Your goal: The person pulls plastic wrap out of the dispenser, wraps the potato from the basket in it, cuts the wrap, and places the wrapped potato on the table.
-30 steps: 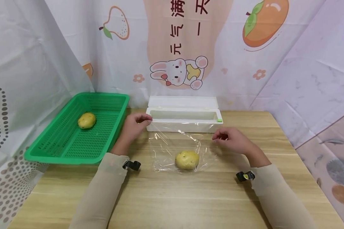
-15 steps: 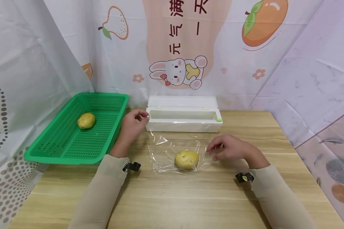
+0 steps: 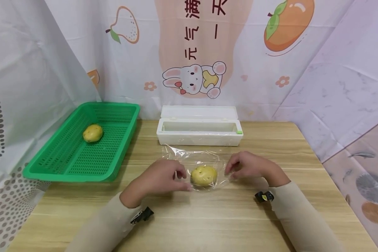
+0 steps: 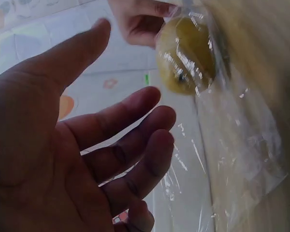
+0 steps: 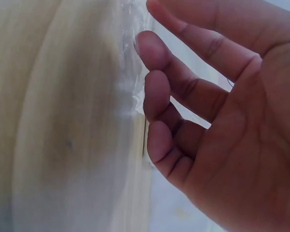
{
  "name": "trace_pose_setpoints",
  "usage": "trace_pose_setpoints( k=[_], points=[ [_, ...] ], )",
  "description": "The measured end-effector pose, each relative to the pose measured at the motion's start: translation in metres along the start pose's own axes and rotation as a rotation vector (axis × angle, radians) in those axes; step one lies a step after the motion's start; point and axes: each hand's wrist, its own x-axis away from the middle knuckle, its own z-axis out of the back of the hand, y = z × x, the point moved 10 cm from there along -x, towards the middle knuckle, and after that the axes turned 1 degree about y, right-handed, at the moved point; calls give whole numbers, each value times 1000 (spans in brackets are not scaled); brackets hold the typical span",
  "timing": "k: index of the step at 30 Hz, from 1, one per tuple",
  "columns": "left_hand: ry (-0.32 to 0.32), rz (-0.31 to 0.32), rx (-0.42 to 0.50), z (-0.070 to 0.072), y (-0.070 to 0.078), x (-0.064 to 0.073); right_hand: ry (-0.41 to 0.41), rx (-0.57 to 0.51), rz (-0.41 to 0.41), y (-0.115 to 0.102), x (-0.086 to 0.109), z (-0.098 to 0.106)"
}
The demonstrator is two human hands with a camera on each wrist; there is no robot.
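A yellow potato (image 3: 204, 175) lies on the wooden table, with clear plastic wrap (image 3: 173, 152) over it; in the left wrist view the film clings to the potato (image 4: 186, 58) in shiny creases. Just left of the potato is my left hand (image 3: 163, 176), its thumb and fingers spread apart with nothing between them. On the other side, my right hand (image 3: 249, 166) hovers by the film's right edge with loosely bent fingers. The right wrist view has the right hand (image 5: 217, 111) beside the film; whether its fingertips touch the film is unclear.
Behind the film stands a white plastic wrap box (image 3: 200, 139) with its lid raised. A green basket (image 3: 113, 168) at the left contains another potato (image 3: 92, 133). Printed cloth (image 3: 132, 70) hangs along the back and sides.
My left hand has left the front corner of the wrap box and come down beside the potato. The right hand has moved lower and a little left, toward the potato.
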Motion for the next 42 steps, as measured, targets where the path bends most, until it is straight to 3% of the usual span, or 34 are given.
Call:
trace_pose_setpoints(
  k=[3,6,10,12,15,18,20,24,27,32,42],
  points=[
    [-17,-41,-41,-6,3,1,-21,19,-44,4,0,-3],
    [-26,-34,-62,-8,-6,0,-50,14,-63,5,0,-8],
    [-23,97,7,-5,-38,-4,-41,22,-46,4,2,-7],
    [21,201,86,1,-64,-8,34,27,-68,8,2,5],
    [119,340,189,9,-107,-16,236,30,-216,28,6,34],
    [186,435,261,11,-141,-24,402,-79,-407,55,14,55],
    [190,465,313,9,-152,-29,444,-182,-498,70,16,59],
    [211,464,382,9,-160,-39,433,-345,-589,90,10,52],
    [246,469,421,12,-162,-43,442,-384,-594,93,3,49],
    [303,476,482,16,-163,-41,501,-374,-521,88,-3,51],
    [393,373,523,38,-141,-34,572,-281,-362,67,15,69]
  ],
)
